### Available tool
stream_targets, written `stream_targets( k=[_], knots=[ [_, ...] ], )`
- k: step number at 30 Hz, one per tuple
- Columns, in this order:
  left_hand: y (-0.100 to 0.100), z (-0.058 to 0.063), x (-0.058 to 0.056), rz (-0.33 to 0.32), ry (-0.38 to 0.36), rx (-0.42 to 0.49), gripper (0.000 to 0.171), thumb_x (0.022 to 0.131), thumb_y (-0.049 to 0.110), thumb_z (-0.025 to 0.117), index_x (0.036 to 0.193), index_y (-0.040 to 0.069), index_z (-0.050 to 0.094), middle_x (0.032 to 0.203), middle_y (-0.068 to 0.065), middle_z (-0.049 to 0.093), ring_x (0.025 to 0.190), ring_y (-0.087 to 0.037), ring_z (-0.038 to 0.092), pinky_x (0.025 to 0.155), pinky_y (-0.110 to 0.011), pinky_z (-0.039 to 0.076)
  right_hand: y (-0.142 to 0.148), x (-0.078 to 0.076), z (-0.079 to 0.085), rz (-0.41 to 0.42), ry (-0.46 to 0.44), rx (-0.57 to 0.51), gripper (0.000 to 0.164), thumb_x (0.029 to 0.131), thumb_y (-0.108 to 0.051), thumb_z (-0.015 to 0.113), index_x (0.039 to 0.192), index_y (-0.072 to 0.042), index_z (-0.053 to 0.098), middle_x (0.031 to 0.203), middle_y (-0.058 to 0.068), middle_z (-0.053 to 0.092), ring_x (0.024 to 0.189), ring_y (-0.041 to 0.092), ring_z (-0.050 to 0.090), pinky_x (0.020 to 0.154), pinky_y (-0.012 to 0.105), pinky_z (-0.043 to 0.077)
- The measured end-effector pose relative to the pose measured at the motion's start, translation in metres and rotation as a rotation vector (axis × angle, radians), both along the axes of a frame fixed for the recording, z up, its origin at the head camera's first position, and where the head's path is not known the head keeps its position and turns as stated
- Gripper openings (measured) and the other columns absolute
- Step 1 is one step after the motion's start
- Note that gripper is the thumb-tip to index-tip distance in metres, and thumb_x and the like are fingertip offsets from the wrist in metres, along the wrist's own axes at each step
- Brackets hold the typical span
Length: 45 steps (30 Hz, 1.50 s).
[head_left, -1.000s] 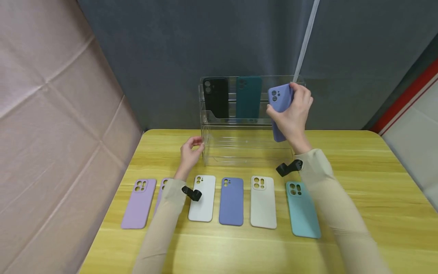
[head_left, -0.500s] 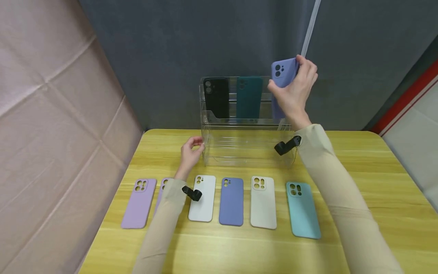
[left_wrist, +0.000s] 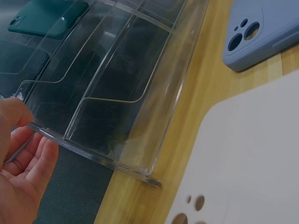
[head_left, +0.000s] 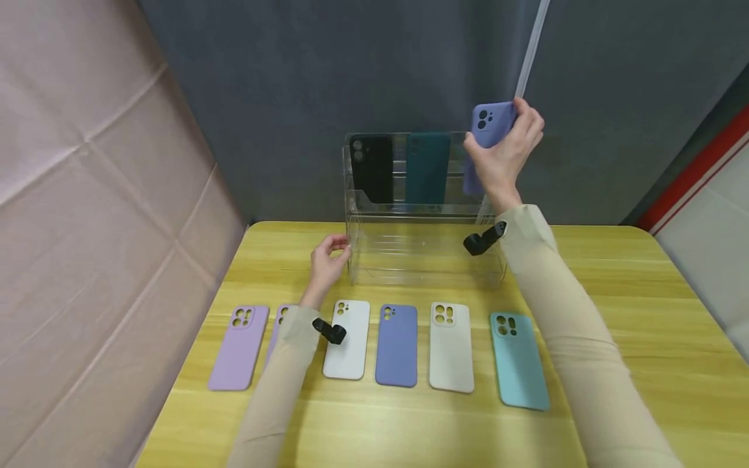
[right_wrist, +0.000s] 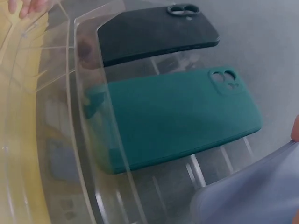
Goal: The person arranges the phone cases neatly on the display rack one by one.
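My right hand (head_left: 509, 153) holds a periwinkle phone case (head_left: 491, 122) by its sides, thumb on one edge and fingers on the other. The case is upright at the right end of the top tier of a clear acrylic display rack (head_left: 421, 278); its lower part shows through the front panel. Beside it on that tier stand a dark green phone case (right_wrist: 177, 116) and a black phone case (head_left: 372, 169). At the rack's left side, my left hand (head_left: 328, 265) pinches the edge between thumb and fingers (left_wrist: 44, 156), as the left wrist view shows.
On the wooden table (head_left: 614, 312), in front of the rack, lies a row of phone cases: lilac (head_left: 240, 351), another lilac partly under the left sleeve, white (head_left: 351, 351), blue-violet (head_left: 396, 351), cream (head_left: 450, 354) and turquoise (head_left: 521, 370). A grey curtain (head_left: 292, 97) hangs behind.
My right hand has raised the periwinkle case from in front of the rack, then brought it back over the top tier and slightly right. The left hand has stayed at the rack's side.
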<state>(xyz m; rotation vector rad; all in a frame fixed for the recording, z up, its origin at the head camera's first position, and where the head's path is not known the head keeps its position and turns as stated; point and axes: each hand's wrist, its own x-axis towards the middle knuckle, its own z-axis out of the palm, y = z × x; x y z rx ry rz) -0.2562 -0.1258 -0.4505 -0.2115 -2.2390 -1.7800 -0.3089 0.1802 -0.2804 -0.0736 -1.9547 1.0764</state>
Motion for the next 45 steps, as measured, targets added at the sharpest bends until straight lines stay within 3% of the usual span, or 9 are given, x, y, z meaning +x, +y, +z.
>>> stream_targets(
  k=[4,10,17,21,27,35,37,43,45],
  knots=[
    [0.000,0.001,0.000,0.001,0.030,0.005,0.021,0.083,-0.004,0.061,0.104,-0.007,0.062,0.101,-0.022,0.063,0.090,-0.030,0.060,0.063,-0.017,0.049,0.002,-0.001,-0.008,-0.020,0.006,0.005,0.069,0.075,-0.030,0.071,0.134,-0.012,0.039,0.129,0.004,0.035,0.118,0.013,0.027,0.099,0.021,0.024],
    [0.000,0.000,0.001,-0.001,0.086,0.024,0.016,0.083,0.001,0.063,0.098,0.000,0.064,0.095,-0.013,0.065,0.084,-0.020,0.061,0.063,-0.024,0.051,-0.001,-0.001,-0.019,-0.066,0.024,0.011,0.068,0.074,-0.030,0.072,0.132,-0.012,0.041,0.127,0.005,0.035,0.117,0.016,0.028,0.098,0.024,0.026],
    [0.000,0.001,0.000,0.003,0.004,-0.005,0.021,0.084,-0.004,0.061,0.105,-0.007,0.062,0.103,-0.023,0.063,0.091,-0.031,0.060,0.063,-0.016,0.048,-0.010,0.001,-0.028,-0.122,0.011,0.001,0.067,0.075,-0.031,0.071,0.133,-0.015,0.040,0.130,0.004,0.034,0.116,0.018,0.029,0.095,0.029,0.030],
    [0.000,0.002,0.000,-0.002,-0.019,0.000,0.021,0.085,-0.003,0.060,0.106,-0.007,0.062,0.104,-0.023,0.062,0.093,-0.030,0.059,0.063,-0.013,0.046,-0.014,0.001,-0.032,-0.152,-0.007,-0.007,0.066,0.077,-0.032,0.069,0.134,-0.016,0.040,0.131,0.003,0.033,0.117,0.018,0.028,0.093,0.031,0.032],
    [0.001,0.003,0.001,0.005,-0.024,0.001,0.020,0.085,-0.003,0.060,0.106,-0.006,0.062,0.104,-0.020,0.063,0.092,-0.027,0.059,0.064,-0.014,0.048,-0.018,0.000,-0.038,-0.165,-0.019,-0.014,0.066,0.076,-0.030,0.069,0.134,-0.015,0.040,0.131,0.004,0.032,0.118,0.019,0.028,0.093,0.031,0.032],
    [0.001,0.002,-0.001,-0.016,0.002,0.011,0.023,0.085,-0.005,0.061,0.107,-0.009,0.061,0.106,-0.025,0.061,0.095,-0.035,0.059,0.062,-0.011,0.046,-0.019,0.000,-0.047,-0.167,-0.028,-0.002,0.068,0.077,-0.030,0.070,0.135,-0.015,0.038,0.133,0.005,0.031,0.120,0.019,0.026,0.094,0.031,0.031],
    [0.001,0.003,0.000,-0.023,0.000,0.010,0.023,0.085,-0.006,0.060,0.108,-0.011,0.060,0.106,-0.027,0.061,0.095,-0.037,0.058,0.062,-0.011,0.045,-0.019,0.000,-0.048,-0.172,-0.022,-0.001,0.068,0.077,-0.029,0.071,0.135,-0.015,0.038,0.133,0.005,0.031,0.119,0.019,0.026,0.094,0.032,0.031],
    [0.006,0.027,0.016,-0.019,-0.012,-0.023,0.022,0.085,-0.008,0.057,0.107,-0.014,0.058,0.105,-0.028,0.060,0.094,-0.036,0.058,0.062,-0.012,0.045,-0.018,-0.001,-0.048,-0.171,-0.009,-0.008,0.069,0.078,-0.029,0.072,0.136,-0.015,0.038,0.133,0.004,0.030,0.120,0.018,0.026,0.096,0.030,0.031],
    [0.004,0.023,0.013,-0.016,-0.017,-0.015,0.022,0.085,-0.007,0.058,0.106,-0.012,0.059,0.105,-0.026,0.061,0.094,-0.034,0.058,0.062,-0.013,0.046,-0.018,0.000,-0.049,-0.166,-0.007,-0.009,0.070,0.078,-0.030,0.072,0.137,-0.015,0.038,0.134,0.005,0.030,0.121,0.018,0.026,0.097,0.029,0.030]
  ],
)
